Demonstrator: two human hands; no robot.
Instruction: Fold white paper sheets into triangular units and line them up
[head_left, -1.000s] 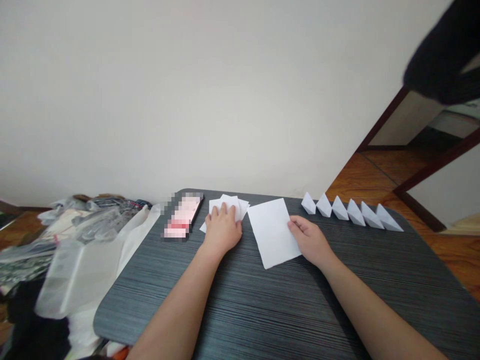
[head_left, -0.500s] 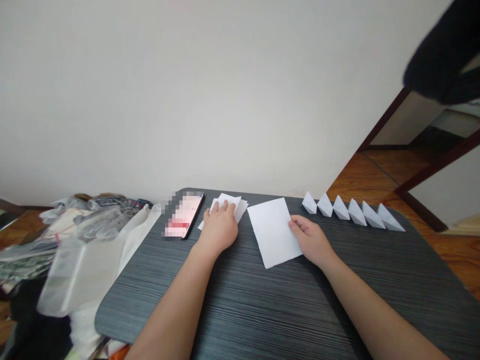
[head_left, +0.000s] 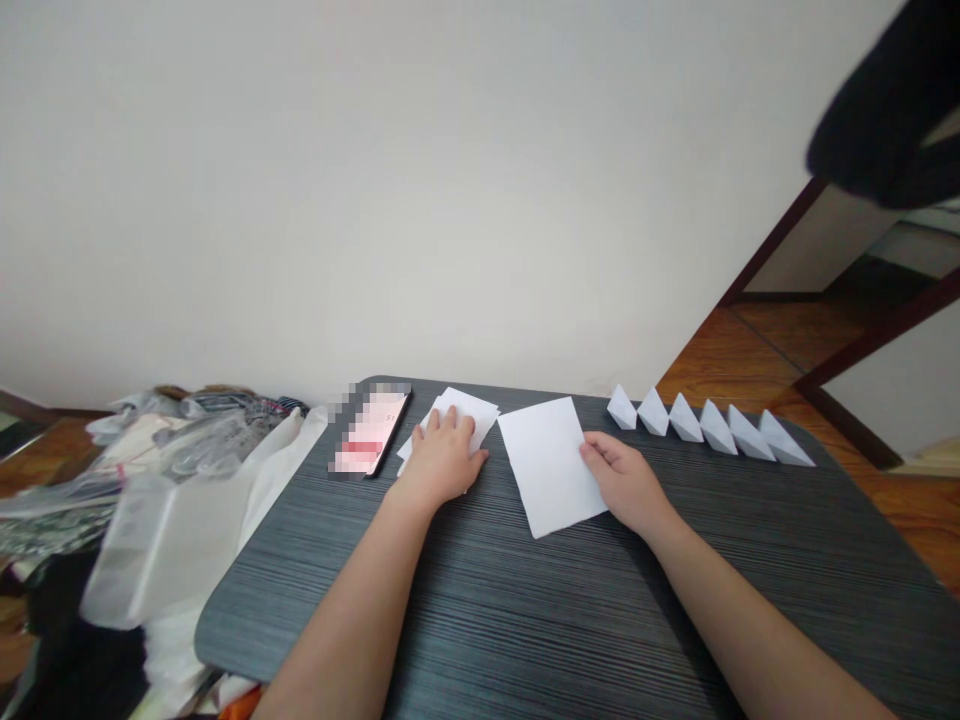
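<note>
My right hand pinches the right edge of a white sheet of paper between thumb and fingers, tilted a little over the dark table. To its left, my left hand lies with spread fingers on a small stack of white paper at the back of the table. The hand covers much of that stack. Several folded white paper shapes with pointed tops stand in a row at the back right, apart from both hands.
A phone with a partly blurred screen lies left of the stack on the dark wood-grain table. Plastic bags and a clear plastic container are heaped beyond the table's left edge. A white wall rises behind.
My left hand's fingers have spread and its thumb has moved out to the right, with the stack lying flatter beneath. My right hand keeps hold of the sheet, nearly unmoved.
</note>
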